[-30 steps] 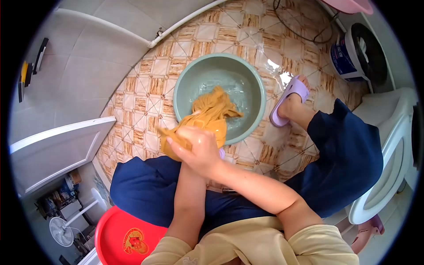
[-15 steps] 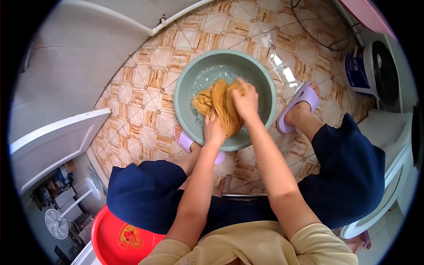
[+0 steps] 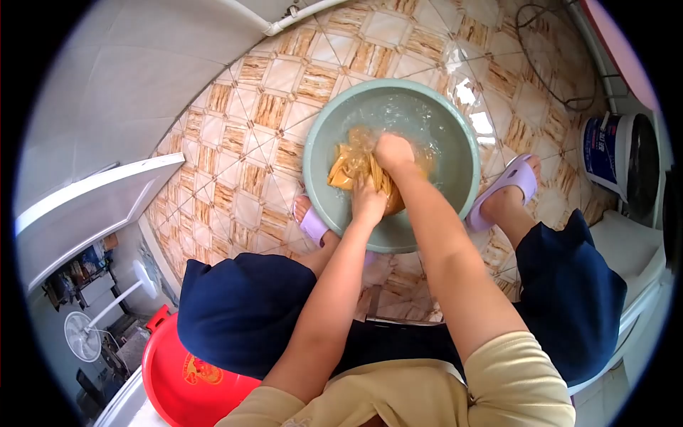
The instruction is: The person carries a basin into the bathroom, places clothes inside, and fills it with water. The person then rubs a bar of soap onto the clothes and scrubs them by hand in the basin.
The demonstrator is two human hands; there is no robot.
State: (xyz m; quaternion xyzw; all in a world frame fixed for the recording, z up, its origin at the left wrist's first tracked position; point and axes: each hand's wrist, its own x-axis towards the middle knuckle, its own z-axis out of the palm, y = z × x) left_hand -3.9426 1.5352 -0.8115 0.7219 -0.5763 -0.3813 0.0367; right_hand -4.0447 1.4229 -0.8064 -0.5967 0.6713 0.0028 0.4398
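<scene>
A wet mustard-yellow cloth (image 3: 343,171) lies bunched in water inside a round grey-green basin (image 3: 466,128). My left hand (image 3: 368,203) grips the near part of the cloth, its fingers pressed into the folds. Curled into a fist, my right hand (image 3: 393,151) is pushed down on the cloth beside it, with its fingertips hidden. Splashing water blurs the cloth's far edge, and what garment it may be cannot be made out.
The basin stands on a patterned tile floor (image 3: 277,156) between my feet in purple slippers (image 3: 523,181). A red basin (image 3: 167,356) is at lower left. A white bucket (image 3: 619,153) and a hose (image 3: 523,43) are on the right. A white door (image 3: 107,206) juts in at left.
My right hand has gone from holding up a fold to pressing down into the cloth, closed. The cloth is more tightly bunched and lower in the water. The view has shifted slightly.
</scene>
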